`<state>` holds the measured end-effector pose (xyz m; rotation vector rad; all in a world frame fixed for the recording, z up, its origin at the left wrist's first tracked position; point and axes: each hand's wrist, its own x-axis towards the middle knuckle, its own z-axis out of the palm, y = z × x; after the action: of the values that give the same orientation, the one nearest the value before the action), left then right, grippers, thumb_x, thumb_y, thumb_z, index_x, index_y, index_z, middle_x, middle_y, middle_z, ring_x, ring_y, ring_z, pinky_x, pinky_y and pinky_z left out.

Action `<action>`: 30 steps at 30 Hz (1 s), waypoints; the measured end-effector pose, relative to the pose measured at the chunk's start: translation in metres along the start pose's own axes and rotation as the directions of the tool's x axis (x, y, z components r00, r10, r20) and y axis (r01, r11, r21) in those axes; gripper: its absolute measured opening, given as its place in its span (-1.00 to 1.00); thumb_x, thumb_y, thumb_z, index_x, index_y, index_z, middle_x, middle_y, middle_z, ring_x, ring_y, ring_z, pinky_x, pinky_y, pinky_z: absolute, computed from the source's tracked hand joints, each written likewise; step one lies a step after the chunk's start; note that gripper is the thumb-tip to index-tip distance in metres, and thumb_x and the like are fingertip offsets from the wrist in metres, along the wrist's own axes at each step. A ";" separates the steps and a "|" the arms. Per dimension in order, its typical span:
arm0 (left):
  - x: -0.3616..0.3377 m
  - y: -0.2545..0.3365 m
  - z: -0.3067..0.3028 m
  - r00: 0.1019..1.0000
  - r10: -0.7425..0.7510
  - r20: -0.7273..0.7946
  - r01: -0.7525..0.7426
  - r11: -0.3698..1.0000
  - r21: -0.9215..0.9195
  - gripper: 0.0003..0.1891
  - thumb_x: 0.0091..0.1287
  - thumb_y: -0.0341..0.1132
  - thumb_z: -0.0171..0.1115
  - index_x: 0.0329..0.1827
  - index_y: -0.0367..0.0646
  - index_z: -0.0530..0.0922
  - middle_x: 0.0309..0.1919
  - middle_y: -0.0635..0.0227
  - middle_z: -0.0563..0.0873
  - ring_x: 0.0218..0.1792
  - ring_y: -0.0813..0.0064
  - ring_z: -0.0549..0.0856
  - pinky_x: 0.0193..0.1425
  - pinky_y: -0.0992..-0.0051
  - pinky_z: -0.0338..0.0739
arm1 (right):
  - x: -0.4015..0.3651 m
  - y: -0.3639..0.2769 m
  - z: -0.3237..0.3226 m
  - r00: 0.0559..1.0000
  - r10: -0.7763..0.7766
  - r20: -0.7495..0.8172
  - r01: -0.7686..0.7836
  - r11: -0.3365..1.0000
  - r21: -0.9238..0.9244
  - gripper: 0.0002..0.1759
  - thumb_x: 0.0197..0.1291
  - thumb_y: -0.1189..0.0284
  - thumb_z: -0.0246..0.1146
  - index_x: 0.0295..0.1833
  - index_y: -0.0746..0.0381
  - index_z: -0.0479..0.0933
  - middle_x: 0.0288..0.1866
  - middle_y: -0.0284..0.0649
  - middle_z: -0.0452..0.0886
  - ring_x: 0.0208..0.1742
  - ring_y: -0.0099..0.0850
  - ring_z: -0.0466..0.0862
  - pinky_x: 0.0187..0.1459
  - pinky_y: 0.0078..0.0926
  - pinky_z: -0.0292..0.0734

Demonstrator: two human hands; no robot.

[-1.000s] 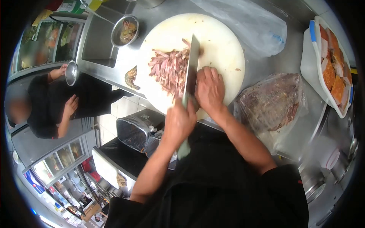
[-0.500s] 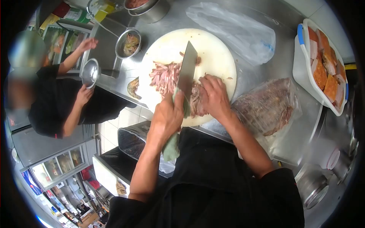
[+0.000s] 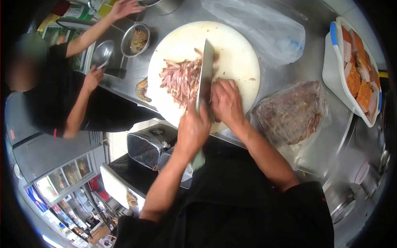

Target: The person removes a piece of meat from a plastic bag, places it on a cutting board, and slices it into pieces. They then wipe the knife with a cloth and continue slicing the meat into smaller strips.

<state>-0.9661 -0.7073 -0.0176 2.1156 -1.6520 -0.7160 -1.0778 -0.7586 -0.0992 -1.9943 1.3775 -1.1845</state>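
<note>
My left hand (image 3: 193, 129) is closed around the green-wrapped handle of a cleaver (image 3: 206, 68). The blade stands on edge on a round white cutting board (image 3: 242, 53), pointing away from me. Just right of the blade, my right hand (image 3: 226, 101) presses down with curled fingers on a piece of meat, which the hand mostly hides. Left of the cleaver lies a heap of thin pinkish meat strips (image 3: 180, 80). A large plastic-wrapped slab of meat (image 3: 291, 111) rests on the steel counter beside my right forearm.
A white tub (image 3: 331, 68) holds several browned meat blocks. Behind the board lies a clear plastic bag (image 3: 264, 35). A shrimp (image 3: 142, 90) sits by the board's left edge, near a metal bowl (image 3: 135, 40) of shrimp. At left, a co-worker (image 3: 53, 95) holds another metal bowl (image 3: 103, 53).
The strip heap has grown beside the blade, and less meat shows under my right hand, which has shifted left toward the cleaver. The co-worker's arm now reaches farther over the counter.
</note>
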 end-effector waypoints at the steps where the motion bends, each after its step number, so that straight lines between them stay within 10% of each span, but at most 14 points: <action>1: 0.026 0.002 0.001 0.994 0.100 -0.055 -0.100 0.995 -0.003 -0.66 0.49 -0.25 0.03 -0.24 -0.46 0.50 -0.55 -0.35 0.60 -0.47 -0.38 0.62 -0.37 -0.13 0.52 | 0.001 -0.001 0.001 1.000 -0.019 0.001 0.019 1.000 0.003 -0.84 0.09 0.63 0.23 -0.17 0.38 0.54 -0.11 0.00 0.56 -0.09 0.00 0.53 0.00 -0.14 0.50; 9: -0.001 0.034 -0.056 0.975 -0.010 0.221 -0.007 0.997 0.078 -0.57 0.54 -0.16 -0.04 -0.26 -0.45 0.53 -0.46 -0.40 0.60 -0.28 -0.41 0.61 -0.19 -0.09 0.51 | 0.002 -0.010 0.000 0.993 0.117 -0.004 -0.117 0.989 -0.094 -0.75 0.05 0.62 0.18 -0.10 0.30 0.45 -0.14 -0.03 0.45 -0.08 -0.03 0.45 0.05 -0.14 0.39; 11: -0.031 0.036 -0.060 0.939 -0.231 0.254 0.193 0.967 0.166 -0.64 0.52 -0.20 0.00 -0.26 -0.41 0.48 -0.42 -0.41 0.59 -0.23 -0.42 0.60 -0.16 -0.14 0.47 | -0.003 -0.011 0.004 0.987 0.155 -0.032 -0.157 0.984 -0.082 -0.82 0.10 0.63 0.13 -0.14 0.31 0.45 -0.20 -0.01 0.43 -0.14 -0.01 0.43 -0.02 -0.12 0.38; 18: -0.019 0.000 -0.003 1.000 0.008 0.029 -0.011 0.993 0.114 -0.72 0.47 -0.25 0.08 -0.22 -0.38 0.46 -0.63 -0.31 0.57 -0.54 -0.33 0.63 -0.43 -0.11 0.53 | -0.003 -0.003 0.003 0.989 0.123 0.078 -0.111 0.983 -0.145 -0.78 0.05 0.59 0.17 -0.13 0.31 0.45 -0.14 -0.03 0.45 -0.07 -0.04 0.45 0.04 -0.15 0.41; 22: 0.055 0.015 0.004 0.987 0.132 -0.088 -0.127 0.990 0.062 -0.63 0.50 -0.25 0.01 -0.28 -0.48 0.52 -0.53 -0.34 0.60 -0.39 -0.36 0.63 -0.35 -0.04 0.53 | -0.003 -0.007 -0.003 0.975 0.131 0.182 -0.111 0.987 -0.118 -0.66 -0.06 0.53 0.30 -0.10 0.33 0.44 -0.07 -0.04 0.45 -0.01 -0.05 0.46 0.10 -0.18 0.42; 30: -0.045 0.026 -0.049 0.970 -0.115 0.212 0.095 0.990 0.103 -0.71 0.48 -0.25 0.06 -0.23 -0.39 0.44 -0.55 -0.40 0.58 -0.42 -0.38 0.63 -0.35 -0.15 0.53 | -0.002 -0.008 0.006 0.979 0.200 0.036 -0.195 0.974 -0.118 -0.75 0.09 0.56 0.18 -0.09 0.36 0.40 -0.03 0.02 0.42 0.00 -0.02 0.47 0.08 -0.11 0.40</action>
<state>-0.9657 -0.6715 0.0443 2.2731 -1.7228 -0.9522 -1.0690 -0.7543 -0.0975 -1.8949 1.6094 -0.9840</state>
